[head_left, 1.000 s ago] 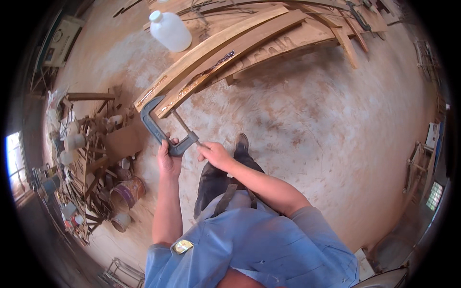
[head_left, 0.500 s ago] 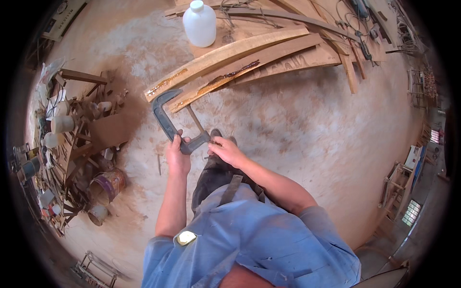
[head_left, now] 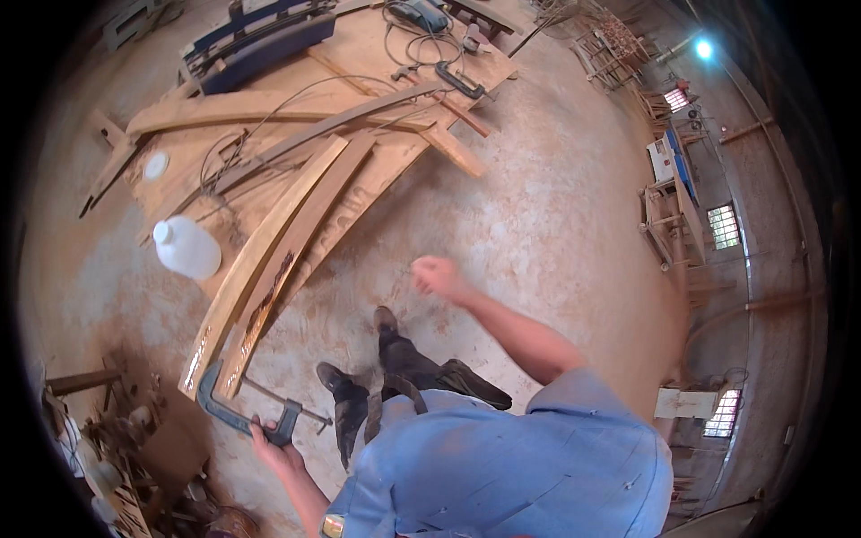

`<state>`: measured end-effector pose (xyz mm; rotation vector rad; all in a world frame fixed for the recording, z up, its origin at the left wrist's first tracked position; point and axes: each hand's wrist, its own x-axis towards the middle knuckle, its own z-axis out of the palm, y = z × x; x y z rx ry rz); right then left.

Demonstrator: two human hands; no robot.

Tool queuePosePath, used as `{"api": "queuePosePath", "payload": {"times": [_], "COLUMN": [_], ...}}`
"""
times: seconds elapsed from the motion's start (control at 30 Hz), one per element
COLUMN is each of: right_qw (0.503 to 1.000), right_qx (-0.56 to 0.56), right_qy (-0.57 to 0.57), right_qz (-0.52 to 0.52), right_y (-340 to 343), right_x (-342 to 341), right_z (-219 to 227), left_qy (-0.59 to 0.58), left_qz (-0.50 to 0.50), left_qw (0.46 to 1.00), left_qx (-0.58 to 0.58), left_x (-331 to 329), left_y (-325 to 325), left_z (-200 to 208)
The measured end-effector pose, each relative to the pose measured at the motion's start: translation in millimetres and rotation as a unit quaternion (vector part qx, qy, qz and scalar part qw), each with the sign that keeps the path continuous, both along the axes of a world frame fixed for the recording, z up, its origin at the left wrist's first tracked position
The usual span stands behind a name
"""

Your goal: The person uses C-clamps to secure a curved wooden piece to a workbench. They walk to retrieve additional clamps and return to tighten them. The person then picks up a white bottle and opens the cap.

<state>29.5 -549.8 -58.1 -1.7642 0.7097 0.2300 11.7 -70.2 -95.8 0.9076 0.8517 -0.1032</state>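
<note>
My left hand [head_left: 280,453] grips the grey C-clamp [head_left: 226,414] by its frame near the screw end. The clamp's mouth lies at the near ends of two long curved boards. Of these, the pale board [head_left: 269,242] is on the left, with a wet, glossy patch at its near end. The browner board [head_left: 309,229] beside it carries dark, shiny glue-like streaks. I cannot tell whether the clamp touches the wood. Away from the boards, over the floor, my right hand [head_left: 436,275] is raised and smeared by motion. Its fingers look bent, and nothing shows in them.
A white plastic jug [head_left: 190,248] stands left of the boards on a wooden worktop [head_left: 345,211]. Farther back lie another C-clamp [head_left: 460,82], a hammer [head_left: 405,73], a corded power tool [head_left: 419,15] and cables. A blue machine part [head_left: 260,49] sits behind. Wood scraps and containers [head_left: 108,466] crowd the lower left.
The view has turned to the right. My right hand has let go of the clamp's screw end and moved away to the right. My left hand keeps its hold on the clamp.
</note>
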Motion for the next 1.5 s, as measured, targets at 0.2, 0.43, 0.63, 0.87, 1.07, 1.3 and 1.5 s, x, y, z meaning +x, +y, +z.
{"api": "queuePosePath", "payload": {"times": [0.2, 0.43, 0.63, 0.87, 1.07, 1.3, 1.5], "right_qw": [0.969, 0.848, 0.727, 0.764, 0.709, 0.692, 0.742], "right_qx": [-0.217, -0.504, -0.636, -0.579, -0.659, -0.663, -0.621], "right_qy": [-0.089, -0.096, 0.107, -0.022, 0.033, -0.044, 0.022], "right_qz": [-0.082, 0.131, 0.236, 0.284, 0.249, 0.281, 0.251], "right_y": [-222.8, -536.0, -634.7, -674.8, -695.0, -731.6, -682.2], "right_x": [83.3, 222.9, 289.7, 330.2, 330.6, 311.7, 312.8], "right_z": [50.9, -23.3, -70.9, -103.1, -111.5, -129.0, -85.4], "left_qy": [0.017, 0.028, 0.175, 0.233, 0.259, 0.242, 0.245], "left_qz": [0.014, 0.062, 0.122, 0.146, 0.135, 0.12, 0.116], "left_qw": [0.997, 0.99, 0.902, 0.878, 0.869, 0.878, 0.888], "left_qx": [0.075, 0.121, 0.375, 0.393, 0.4, 0.396, 0.37], "left_x": [2.3, 28.6, 25.4, 26.7, 40.0, 49.2, 47.0], "left_y": [2.0, -32.7, -24.9, -50.6, -55.0, -38.3, -43.5], "left_z": [-19.8, 11.0, 4.8, 7.2, 22.4, 3.1, 11.8]}}
